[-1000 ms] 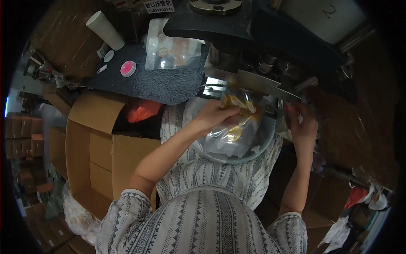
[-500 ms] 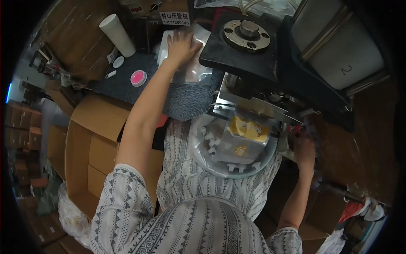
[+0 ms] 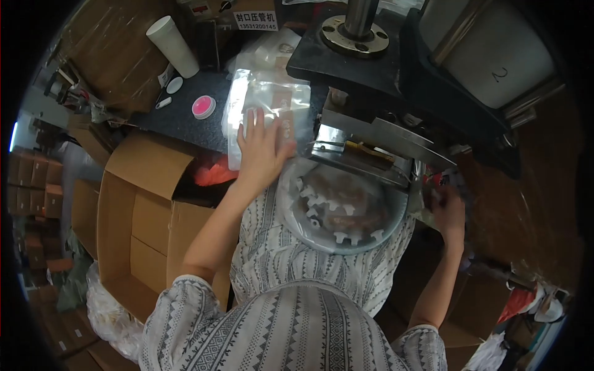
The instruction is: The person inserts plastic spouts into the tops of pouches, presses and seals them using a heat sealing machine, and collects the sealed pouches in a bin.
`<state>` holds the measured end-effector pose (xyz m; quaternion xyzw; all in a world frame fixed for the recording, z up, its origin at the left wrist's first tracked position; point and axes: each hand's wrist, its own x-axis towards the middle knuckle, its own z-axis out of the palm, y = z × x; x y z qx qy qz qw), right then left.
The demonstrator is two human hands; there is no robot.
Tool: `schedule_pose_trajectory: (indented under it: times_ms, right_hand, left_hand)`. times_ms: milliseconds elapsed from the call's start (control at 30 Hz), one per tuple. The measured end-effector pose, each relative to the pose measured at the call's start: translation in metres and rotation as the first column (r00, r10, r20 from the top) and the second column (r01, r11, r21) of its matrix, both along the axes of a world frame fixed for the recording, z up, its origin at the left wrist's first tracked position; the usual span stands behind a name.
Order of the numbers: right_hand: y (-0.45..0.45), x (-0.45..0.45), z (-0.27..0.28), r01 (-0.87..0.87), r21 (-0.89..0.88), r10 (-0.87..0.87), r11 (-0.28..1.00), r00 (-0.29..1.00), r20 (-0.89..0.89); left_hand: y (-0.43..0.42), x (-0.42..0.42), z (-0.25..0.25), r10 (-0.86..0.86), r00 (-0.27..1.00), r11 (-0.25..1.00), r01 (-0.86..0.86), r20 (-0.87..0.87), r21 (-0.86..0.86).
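My left hand (image 3: 262,143) lies with fingers spread on a clear plastic pouch (image 3: 260,93), part of a pile of printed pouches on the dark bench. To the right of the press, my right hand (image 3: 448,213) is closed with fingers curled, near something red; what it grips is hidden. The press (image 3: 346,55) has a metal shaft (image 3: 361,17) standing up from a round flange, and a metal jaw section (image 3: 371,151) below. A round plastic-lined tub (image 3: 396,229) rests on my lap, holding several white spout-shaped pieces (image 3: 342,236).
On the bench are a pink-topped round container (image 3: 203,107), a white cup (image 3: 172,46) and a white lid (image 3: 175,85). An open cardboard box (image 3: 148,247) stands at my left. A large cylinder (image 3: 495,68) marked 2 is at the upper right.
My left hand has slid toward me with a pouch. The press shaft has risen. The yellow-printed pouch no longer shows over the tub. My right hand has barely moved.
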<state>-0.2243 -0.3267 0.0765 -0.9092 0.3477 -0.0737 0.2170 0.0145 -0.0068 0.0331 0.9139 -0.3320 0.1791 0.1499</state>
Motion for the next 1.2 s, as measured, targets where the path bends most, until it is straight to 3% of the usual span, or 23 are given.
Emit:
schedule_pose_trajectory:
  times_ms: [100, 167, 233, 267, 333, 367, 433, 467, 533, 567, 633, 667, 733, 767, 833, 867, 933, 1000, 1067, 1100, 1133, 1167, 1200]
  right_hand:
    - [0.001, 0.0, -0.006, -0.003, -0.016, 0.005, 1.0, 0.989, 0.15]
    - [0.008, 0.004, -0.004, -0.016, -0.031, 0.024, 0.999, 0.964, 0.266]
    - [0.025, 0.007, 0.016, -0.013, 0.082, -0.013, 0.997, 0.949, 0.314]
    - [0.03, 0.007, 0.02, -0.012, 0.081, -0.015, 0.997, 0.95, 0.313]
    - [0.045, 0.008, 0.027, -0.202, 0.344, 0.051, 0.917, 0.914, 0.402]
    - [0.058, 0.012, 0.034, -0.197, 0.349, 0.045, 0.916, 0.916, 0.399]
    - [0.087, 0.028, 0.047, -0.506, 0.161, 0.38, 0.847, 0.789, 0.483]
    - [0.095, 0.034, 0.048, -0.504, 0.163, 0.377, 0.848, 0.79, 0.483]
    - [0.105, 0.044, 0.047, -0.621, -0.183, 0.627, 0.762, 0.636, 0.451]
    - [0.108, 0.045, 0.046, -0.621, -0.18, 0.625, 0.763, 0.636, 0.453]
    - [0.111, 0.046, 0.045, -0.683, 0.079, 0.565, 0.726, 0.658, 0.497]
    - [0.109, 0.047, 0.043, -0.681, 0.081, 0.562, 0.728, 0.66, 0.498]
    - [0.1, 0.048, 0.038, -0.552, 0.321, 0.38, 0.77, 0.8, 0.465]
    - [0.096, 0.047, 0.034, -0.551, 0.317, 0.38, 0.772, 0.8, 0.465]
    - [0.085, 0.042, 0.027, -0.387, 0.153, 0.254, 0.909, 0.806, 0.535]
    - [0.078, 0.038, 0.028, -0.386, 0.151, 0.253, 0.91, 0.806, 0.535]
    - [0.063, 0.025, 0.031, -0.373, -0.04, 0.352, 0.927, 0.83, 0.433]
    - [0.055, 0.014, 0.031, -0.291, -0.115, 0.313, 0.95, 0.885, 0.344]
    - [0.031, 0.009, 0.016, -0.219, -0.192, 0.265, 0.957, 0.928, 0.261]
    - [0.006, 0.008, -0.012, -0.097, -0.312, 0.142, 0.945, 0.982, 0.125]
    - [-0.005, 0.007, -0.026, 0.006, -0.441, -0.005, 0.897, 1.0, 0.005]
    - [-0.004, 0.007, -0.026, 0.008, -0.442, -0.005, 0.897, 1.0, 0.006]
    - [-0.003, 0.009, -0.023, 0.001, -0.407, -0.016, 0.914, 0.999, -0.034]
  left_hand:
    - [0.014, -0.044, -0.017, -0.148, 0.978, 0.98, 0.164, -0.144, 0.108]
    - [0.019, -0.037, -0.012, -0.141, 0.99, 0.989, 0.141, -0.012, 0.051]
    - [0.026, -0.035, 0.003, -0.052, 0.932, 0.981, -0.018, -0.358, -0.191]
    - [0.025, -0.041, 0.011, -0.054, 0.932, 0.981, -0.017, -0.359, -0.192]
    - [0.024, -0.06, 0.025, -0.045, 0.98, 0.964, -0.008, -0.195, -0.266]
    - [0.022, -0.069, 0.029, -0.048, 0.979, 0.965, -0.006, -0.2, -0.261]
    - [0.016, -0.084, 0.036, -0.123, 0.978, 0.954, 0.07, -0.171, -0.291]
    - [0.013, -0.088, 0.041, -0.126, 0.977, 0.955, 0.072, -0.172, -0.289]
    - [0.006, -0.093, 0.049, -0.279, 0.943, 0.923, 0.21, -0.183, -0.323]
    - [0.004, -0.096, 0.048, -0.279, 0.943, 0.924, 0.211, -0.184, -0.32]
    - [0.0, -0.102, 0.041, -0.425, 0.825, 0.886, 0.296, -0.372, -0.357]
    - [-0.005, -0.103, 0.039, -0.427, 0.824, 0.886, 0.298, -0.373, -0.356]
    - [-0.018, -0.101, 0.034, -0.382, 0.562, 0.924, 0.226, -0.734, -0.308]
    - [-0.026, -0.097, 0.029, -0.386, 0.562, 0.922, 0.229, -0.731, -0.312]
    - [-0.045, -0.087, 0.019, -0.293, 0.25, 0.953, -0.001, -0.923, -0.303]
    - [-0.054, -0.082, 0.02, -0.295, 0.249, 0.953, 0.001, -0.922, -0.304]
    - [-0.071, -0.073, 0.022, -0.581, -0.086, 0.766, -0.393, -0.81, -0.508]
    - [-0.078, -0.069, 0.029, -0.565, -0.101, 0.762, -0.445, -0.819, -0.471]
    - [-0.078, -0.068, 0.031, -0.506, -0.064, 0.814, -0.366, -0.86, -0.452]
    - [-0.076, -0.068, 0.029, -0.502, -0.067, 0.816, -0.367, -0.862, -0.447]
    - [-0.072, -0.067, 0.024, -0.448, 0.073, 0.852, -0.268, -0.891, -0.45]
    - [-0.069, -0.063, 0.021, -0.4, 0.22, 0.883, -0.168, -0.89, -0.439]
    - [-0.063, -0.049, 0.02, -0.377, 0.487, 0.851, -0.154, -0.788, -0.502]
